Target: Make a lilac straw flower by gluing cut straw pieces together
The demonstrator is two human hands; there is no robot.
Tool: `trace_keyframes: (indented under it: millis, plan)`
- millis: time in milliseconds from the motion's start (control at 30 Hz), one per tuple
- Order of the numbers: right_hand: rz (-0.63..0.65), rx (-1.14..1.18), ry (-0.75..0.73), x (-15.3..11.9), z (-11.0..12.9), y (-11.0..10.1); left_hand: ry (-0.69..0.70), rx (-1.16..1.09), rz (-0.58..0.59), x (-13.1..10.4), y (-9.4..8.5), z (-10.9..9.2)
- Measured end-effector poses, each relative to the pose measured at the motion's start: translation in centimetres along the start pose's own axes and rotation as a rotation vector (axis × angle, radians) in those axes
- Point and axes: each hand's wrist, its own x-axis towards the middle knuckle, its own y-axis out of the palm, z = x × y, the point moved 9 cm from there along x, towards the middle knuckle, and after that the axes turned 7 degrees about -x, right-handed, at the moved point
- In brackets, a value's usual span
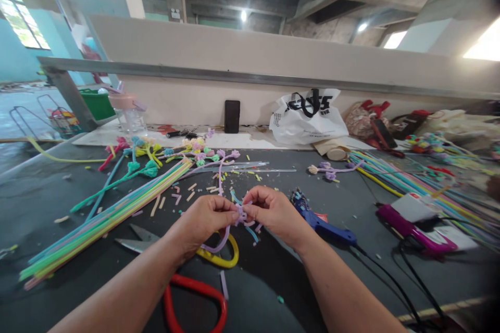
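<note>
My left hand [216, 216] and my right hand [269, 213] meet low over the middle of the dark table. Thumb and forefinger of each are pinched on a small purple flower [242, 214], partly covered by the fingers. A long bendy purple stem [221, 179] loops near the left hand, and short blue strips [252, 234] show beside the flower. Under and beside my left forearm lie scissors [136, 239] with metal blades. A yellow handle loop [234, 255] and a red handle loop [224, 302] show nearby. To the right of my right hand rests a blue glue gun [332, 230].
Pastel sticks [117, 218] lie bundled at left, more sticks [410, 182] at right. Finished flowers [150, 166], clear rods [242, 167] and cut scraps cover the back. Against the board stand a phone [232, 116] and white bag [308, 119]. A magenta tool [414, 231] with cords lies right.
</note>
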Motion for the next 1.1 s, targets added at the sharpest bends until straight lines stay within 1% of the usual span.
trace_keyframes:
  millis: [267, 367, 467, 533, 667, 867, 967, 1100]
  plan:
    - [0.016, 0.015, -0.007, 0.1, -0.5, 0.3, 0.013, 0.041, 0.005, 0.3, -0.1, 0.4]
    - [0.026, 0.030, 0.000, 0.1, -0.5, 0.4, 0.010, 0.018, 0.003, 0.3, -0.3, 0.6]
    - [0.060, 0.079, 0.006, -0.1, -0.1, 0.3, -0.022, -0.063, 0.023, 0.4, -0.2, 0.9]
    - [0.071, 0.118, -0.027, -0.3, 0.5, 0.0, -0.056, -0.152, 0.063, 0.4, 0.2, 1.1]
    - [0.053, 0.126, -0.093, -0.5, 1.2, -0.8, -0.116, -0.320, 0.130, -0.1, 0.9, 1.1]
    - [0.078, 0.178, -0.090, -0.5, 1.4, -0.6, -0.215, -0.516, 0.250, -0.9, 1.9, 1.0]
    - [0.087, 0.207, -0.091, -0.6, 1.6, -0.4, -0.257, -0.564, 0.280, -1.0, 2.1, 1.2]
    - [0.110, 0.250, -0.082, -0.8, 1.6, 0.1, -0.254, -0.581, 0.300, -0.9, 2.5, 1.1]
